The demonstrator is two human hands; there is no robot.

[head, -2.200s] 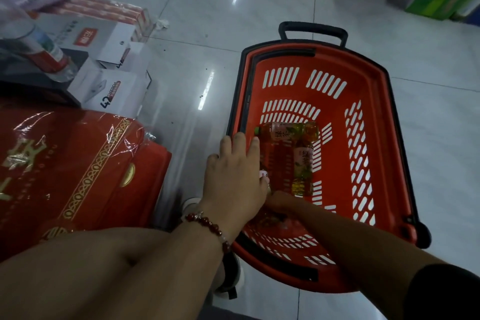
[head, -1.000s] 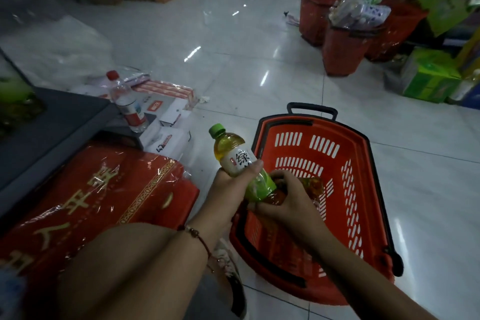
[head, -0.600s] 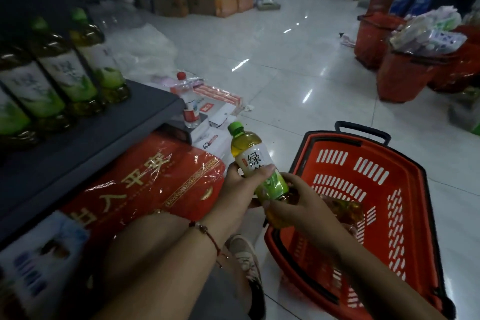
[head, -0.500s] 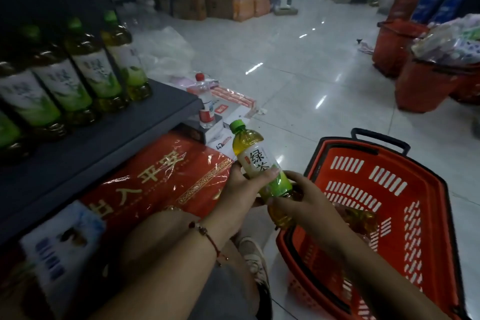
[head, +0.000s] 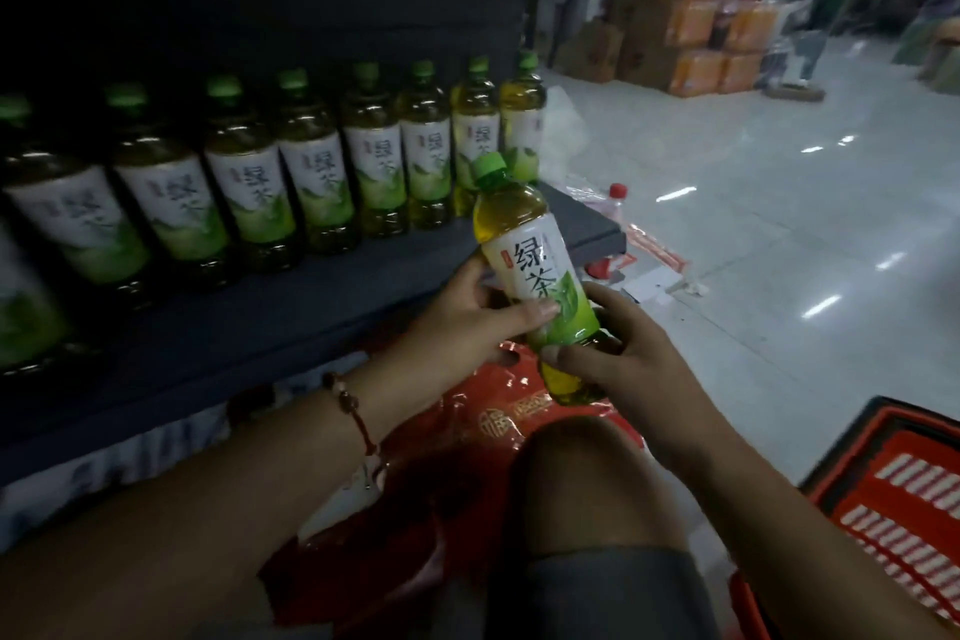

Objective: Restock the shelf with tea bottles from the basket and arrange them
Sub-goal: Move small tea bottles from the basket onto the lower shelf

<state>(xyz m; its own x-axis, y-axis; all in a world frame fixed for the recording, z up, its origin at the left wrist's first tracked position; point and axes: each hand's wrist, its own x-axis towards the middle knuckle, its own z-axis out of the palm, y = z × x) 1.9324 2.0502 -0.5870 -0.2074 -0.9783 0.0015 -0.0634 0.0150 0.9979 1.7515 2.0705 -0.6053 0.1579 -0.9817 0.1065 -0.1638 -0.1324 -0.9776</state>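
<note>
A green tea bottle with a green cap and white-green label is held upright, tilted slightly left, in front of the dark shelf. My left hand grips its label from the left, thumb across the front. My right hand holds its lower part from the right. A row of several matching tea bottles stands on the shelf. The red basket is at the lower right, mostly cut off; its contents are hidden.
Red wrapped gift boxes lie under the shelf by my knee. A red-capped bottle and flat cartons sit on the floor past the shelf end. Stacked boxes stand across the tiled aisle.
Both hands lifted the bottle out of the basket and up to shelf height. The view swung left, so the shelf row now fills the left and the basket slid to the corner.
</note>
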